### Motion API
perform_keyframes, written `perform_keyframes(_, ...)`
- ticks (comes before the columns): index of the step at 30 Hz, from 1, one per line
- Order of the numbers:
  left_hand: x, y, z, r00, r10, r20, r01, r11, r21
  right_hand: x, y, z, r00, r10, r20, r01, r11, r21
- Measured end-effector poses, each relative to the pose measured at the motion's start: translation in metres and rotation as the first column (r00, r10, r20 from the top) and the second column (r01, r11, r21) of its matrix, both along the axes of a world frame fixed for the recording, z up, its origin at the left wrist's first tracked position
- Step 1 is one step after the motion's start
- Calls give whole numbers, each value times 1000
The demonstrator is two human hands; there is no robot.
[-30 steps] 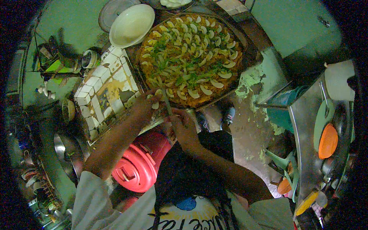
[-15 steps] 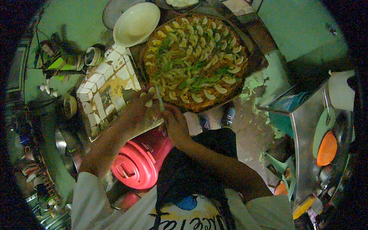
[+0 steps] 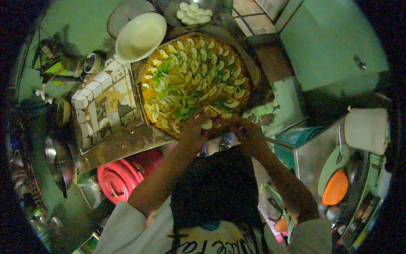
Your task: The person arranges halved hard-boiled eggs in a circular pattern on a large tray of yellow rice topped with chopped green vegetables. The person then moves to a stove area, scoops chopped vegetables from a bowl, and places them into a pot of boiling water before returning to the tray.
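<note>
A wide round pan of yellow-orange food [image 3: 169,99] is topped with pale boiled egg wedges and chopped green herbs. At its near edge my left hand [image 3: 196,129] is closed around pieces of boiled egg [image 3: 206,124], their white sides showing between the fingers. Close beside it on the right, my right hand [image 3: 242,128] has its fingers bent and pressed together by the pan's rim. Whatever those fingers hold is hidden; no knife blade can be made out now.
Behind the pan, whole peeled eggs [image 3: 194,16] fill a dark bowl. A cream basin [image 3: 141,37] leans at the back left over a tiled counter [image 3: 91,118]. Below sits a red lidded bucket [image 3: 116,180]. To the right stand a metal worktop [image 3: 315,154] and an orange strainer [image 3: 335,187].
Both hands have moved right along the pan's near edge, with egg still in the left. The knife seen in the right hand is no longer visible. The view has shifted, showing the egg bowl fully.
</note>
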State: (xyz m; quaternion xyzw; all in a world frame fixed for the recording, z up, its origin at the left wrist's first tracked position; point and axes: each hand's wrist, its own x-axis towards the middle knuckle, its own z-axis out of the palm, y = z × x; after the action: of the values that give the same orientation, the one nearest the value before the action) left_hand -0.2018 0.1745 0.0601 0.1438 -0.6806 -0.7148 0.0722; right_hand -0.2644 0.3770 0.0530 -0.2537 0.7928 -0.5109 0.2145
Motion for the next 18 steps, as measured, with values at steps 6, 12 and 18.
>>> perform_keyframes(6,-26,11,-36,900,184,395,-432,497,753,-47,-12,17,914,23,405,-78,990,119)
perform_keyframes(12,-14,27,-3,932,206,298,-296,907,300,-30,2,21,935,74,347,-84,996,15)
perform_keyframes(18,21,24,-20,907,202,370,-385,755,531,-15,6,2,983,175,46,-170,981,-96)
